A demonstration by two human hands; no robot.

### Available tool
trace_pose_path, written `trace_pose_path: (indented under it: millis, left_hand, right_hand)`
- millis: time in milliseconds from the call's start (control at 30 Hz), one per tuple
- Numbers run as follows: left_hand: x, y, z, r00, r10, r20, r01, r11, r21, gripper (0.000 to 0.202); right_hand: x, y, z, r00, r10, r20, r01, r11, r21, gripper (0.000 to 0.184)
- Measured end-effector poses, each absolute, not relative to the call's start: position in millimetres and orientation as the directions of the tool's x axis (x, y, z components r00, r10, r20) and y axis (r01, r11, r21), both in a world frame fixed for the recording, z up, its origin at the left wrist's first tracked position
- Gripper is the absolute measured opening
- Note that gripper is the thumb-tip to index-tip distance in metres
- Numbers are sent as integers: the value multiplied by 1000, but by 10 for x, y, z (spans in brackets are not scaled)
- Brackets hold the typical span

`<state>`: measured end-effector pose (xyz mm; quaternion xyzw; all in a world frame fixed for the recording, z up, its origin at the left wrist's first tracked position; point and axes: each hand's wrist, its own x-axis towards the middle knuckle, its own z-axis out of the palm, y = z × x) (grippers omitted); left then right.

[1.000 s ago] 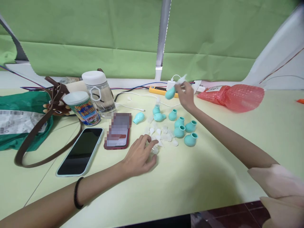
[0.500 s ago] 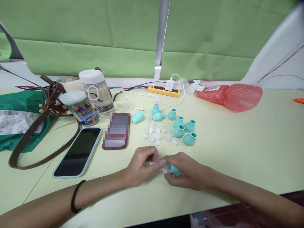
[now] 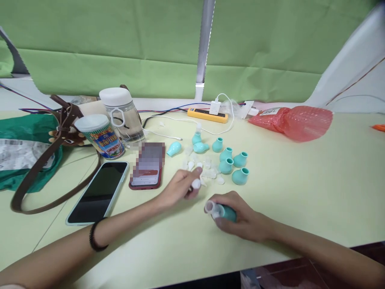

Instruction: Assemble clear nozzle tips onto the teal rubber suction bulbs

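Note:
My right hand (image 3: 245,216) is wrapped round a teal rubber bulb (image 3: 229,213), and a clear plastic tube (image 3: 212,207) sticks out of its neck toward the left. Between the fingers of my left hand (image 3: 177,186) is a small white plastic piece (image 3: 196,184), held just in front of the pile of small white and clear plastic parts (image 3: 209,173). Several open-necked teal bulbs (image 3: 240,176) stand right of that pile. Behind it, one upright bulb (image 3: 197,139) carries a clear tip, with another teal bulb (image 3: 201,147) lying against it. A further bulb (image 3: 174,149) lies to the left.
Two phones (image 3: 98,192) (image 3: 147,164) lie left of the parts. Behind them stand a printed can (image 3: 105,140) and a water bottle (image 3: 129,120). A brown strap (image 3: 27,180) and green bag (image 3: 24,160) are far left. A yellow power strip (image 3: 207,115) and red bubble wrap (image 3: 306,123) lie at the back.
My hands have come apart. The left moved up toward the pile with the white piece, while the right stays low and turns the clear tube's open end into view.

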<state>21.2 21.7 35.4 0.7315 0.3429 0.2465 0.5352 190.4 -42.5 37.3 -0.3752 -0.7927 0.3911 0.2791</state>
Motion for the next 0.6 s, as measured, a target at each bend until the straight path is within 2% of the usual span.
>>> trace_pose_path:
  millis: [33, 100, 167, 233, 333, 400, 467, 533, 600]
  left_hand:
    - [218, 293, 371, 571, 815, 99, 296, -316, 901, 44]
    - [234, 442, 386, 520, 816, 253, 460, -517, 722, 28]
    - [262, 560, 368, 533, 781, 324, 568, -615, 548, 25]
    - [293, 621, 325, 572, 746, 341, 607, -664, 436, 27]
    - [314, 587, 272, 567, 724, 393, 601, -690, 403, 20]
    - [299, 492, 278, 508, 713, 483, 533, -701, 474, 16]
    - [272, 371, 316, 454, 662, 596, 385, -749, 539, 14]
    - [250, 262, 371, 469, 524, 711, 229, -850, 475, 13]
    - [241, 194, 427, 495, 408, 767, 151, -910, 386, 18]
  right_hand:
    - [1916, -400, 362, -549, 831, 92, 328, 315, -890, 18]
    - [1934, -335, 317, -559, 829, -17, 177, 99, -979, 24]
    - [1937, -266, 257, -565, 822, -75, 14, -81, -997, 27]
    - [1927, -211, 204, -549, 829, -108, -114, -202, -973, 28]
    - [1903, -170, 174, -546, 827, -133, -269, -324, -907, 27]
    - [1893, -167, 181, -542, 830, -129, -329, -351, -877, 24]
    - [1889, -174, 193, -533, 838, -114, -363, -348, -864, 21]
    - [1890, -186, 204, -530, 841, -105, -390, -352, -851, 21]
    - [1894, -199, 213, -534, 840, -97, -408, -357, -840, 23]
